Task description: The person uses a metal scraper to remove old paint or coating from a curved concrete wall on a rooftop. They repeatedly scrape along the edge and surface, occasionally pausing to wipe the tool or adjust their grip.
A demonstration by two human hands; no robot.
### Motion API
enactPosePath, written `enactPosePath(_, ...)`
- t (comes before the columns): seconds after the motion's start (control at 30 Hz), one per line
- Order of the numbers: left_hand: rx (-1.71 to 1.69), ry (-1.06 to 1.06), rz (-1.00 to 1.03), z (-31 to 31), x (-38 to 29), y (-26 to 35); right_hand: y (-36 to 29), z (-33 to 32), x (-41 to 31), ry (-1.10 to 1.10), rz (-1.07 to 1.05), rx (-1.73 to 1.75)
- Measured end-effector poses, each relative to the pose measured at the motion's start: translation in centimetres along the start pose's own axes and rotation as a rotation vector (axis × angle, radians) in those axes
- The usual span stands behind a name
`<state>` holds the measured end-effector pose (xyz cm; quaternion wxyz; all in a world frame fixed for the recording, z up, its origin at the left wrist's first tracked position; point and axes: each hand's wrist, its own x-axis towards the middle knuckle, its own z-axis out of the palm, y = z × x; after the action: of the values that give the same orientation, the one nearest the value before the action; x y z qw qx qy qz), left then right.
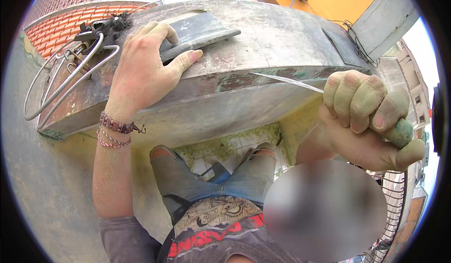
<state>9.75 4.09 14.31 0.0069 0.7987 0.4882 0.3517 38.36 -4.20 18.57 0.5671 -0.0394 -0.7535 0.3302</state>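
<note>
My left hand (144,65) lies over the left end of a dark grey curved strip (201,34) on the concrete ledge, thumb and index finger apart; whether the hidden fingers touch the strip cannot be told. My right hand (364,104), dusted greenish, is raised at the right and closed in a fist around a thin pointed blade-like tool (287,80). The tool's tip points left, over the ledge's front edge, and its rounded greenish end (400,132) shows between thumb and fingers. The rest of its handle is hidden in the fist.
White-coated metal hooks (82,72) and dark tangled parts lie on the ledge's left end. A dark flat piece (343,46) and loose wire (357,48) are at its right end. A blue object (218,173) sits between the feet on mossy tiles. Metal railing (398,206) stands lower right.
</note>
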Motion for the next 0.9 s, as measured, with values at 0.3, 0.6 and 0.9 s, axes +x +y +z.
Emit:
enactPosePath(0.3, -0.013, 0.041, -0.01, -0.1, -0.1, 0.1, 0.5, 0.1, 0.5, -0.019, 0.008, -0.046)
enactPosePath(0.6, -0.017, 0.055, 0.008, -0.1, -0.1, 0.1, -0.3, -0.5, 0.9, -0.09, 0.025, -0.072)
enactPosePath(0.9, -0.005, 0.045, -0.005, 0.0, -0.2, 0.1, -0.2, 0.2, 0.8, -0.052, 0.022, -0.046)
